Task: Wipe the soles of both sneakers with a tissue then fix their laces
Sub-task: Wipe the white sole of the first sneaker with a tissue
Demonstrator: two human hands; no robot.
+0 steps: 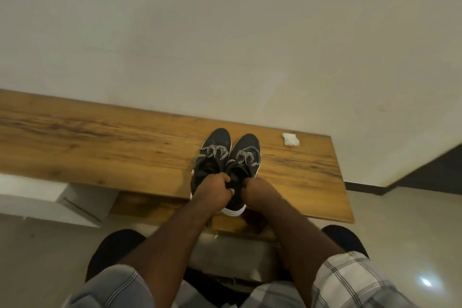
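Sneakers, two of them, are stood side by side and touching on a long wooden bench top [100,137] of warm, streaked grain, set against a plain pale wall [225,20]. Each long axis runs away from the person, toes aimed at the wall and heels at the near edge. The left sneaker [215,155] and the right sneaker [246,155] are of dark, slightly glossy material with rounded toes, white sole rims and black-and-white patterned laces [215,151] lying loosely across the tongues. The left hand [215,189] is curled round the heel collar of the left sneaker; the right hand [260,189] is curled at the collar of the right one. A crumpled white tissue [290,139] lies apart on the wood, to the right of the shoes.
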